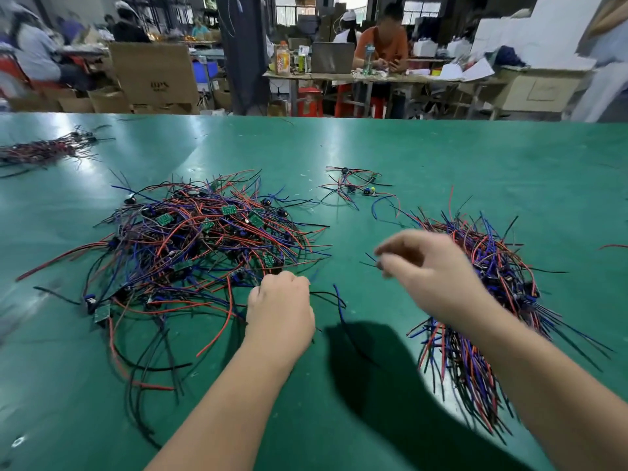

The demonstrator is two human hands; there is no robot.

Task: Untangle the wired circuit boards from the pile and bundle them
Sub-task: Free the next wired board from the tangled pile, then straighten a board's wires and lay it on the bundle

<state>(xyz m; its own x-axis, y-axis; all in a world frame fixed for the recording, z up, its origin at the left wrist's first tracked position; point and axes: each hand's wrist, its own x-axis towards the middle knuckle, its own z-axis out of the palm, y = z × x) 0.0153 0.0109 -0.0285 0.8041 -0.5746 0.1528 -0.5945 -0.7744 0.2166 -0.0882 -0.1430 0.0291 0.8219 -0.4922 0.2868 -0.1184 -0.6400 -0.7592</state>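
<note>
L hand (280,307) seems gripping pile (204,239) wires; R hand (431,266) (blurred) unclear; bundle (492,266) runs near-far.

Four wire heaps (204,239); two hands (280,302)

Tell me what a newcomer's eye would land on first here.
First, the big tangled pile of red, blue and black wires with small green boards, left of centre on the green table, with the left hand gripping wires at its near edge. Next, the tidier bundle on the right, partly behind the blurred right hand.
</note>
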